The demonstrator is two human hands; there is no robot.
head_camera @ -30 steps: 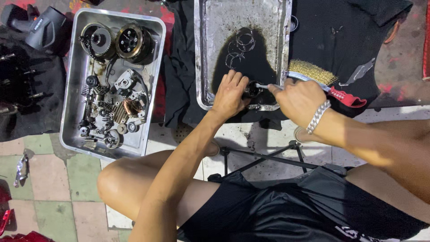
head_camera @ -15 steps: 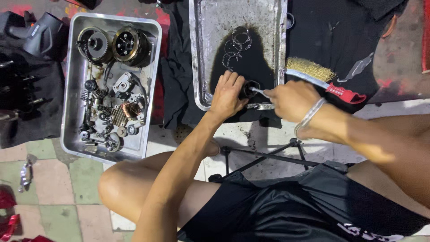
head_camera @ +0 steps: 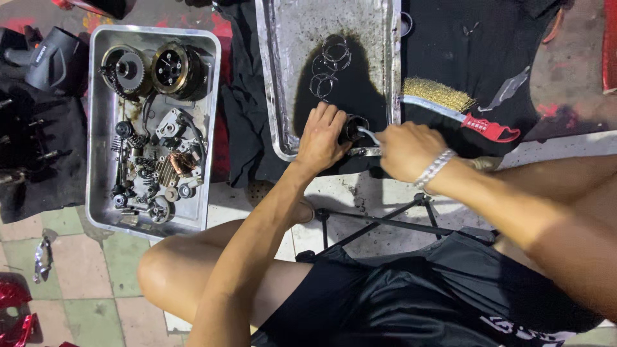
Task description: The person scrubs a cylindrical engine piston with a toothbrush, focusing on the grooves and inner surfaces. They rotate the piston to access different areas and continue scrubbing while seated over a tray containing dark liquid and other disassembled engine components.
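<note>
My left hand (head_camera: 323,137) grips a small dark round engine part (head_camera: 354,128) over the near edge of a dirty metal tray (head_camera: 283,83) that holds black oily liquid and several thin rings (head_camera: 330,63). My right hand (head_camera: 405,149), with a silver bracelet on the wrist, is closed on a thin white-handled tool (head_camera: 369,133) whose tip touches that part. A wire brush with a red handle (head_camera: 456,106) lies on black cloth just beyond my right hand.
A second metal tray (head_camera: 96,115) at the left holds clutch parts, gears, springs and other engine pieces. Black cloth lies under and between the trays. More dark parts rest at the far left. My bare knees and a folding stool's frame (head_camera: 379,222) are below.
Both hands stay together at the tray's near edge, working on the small part. The view has shifted a little; the hands' grips look the same.
</note>
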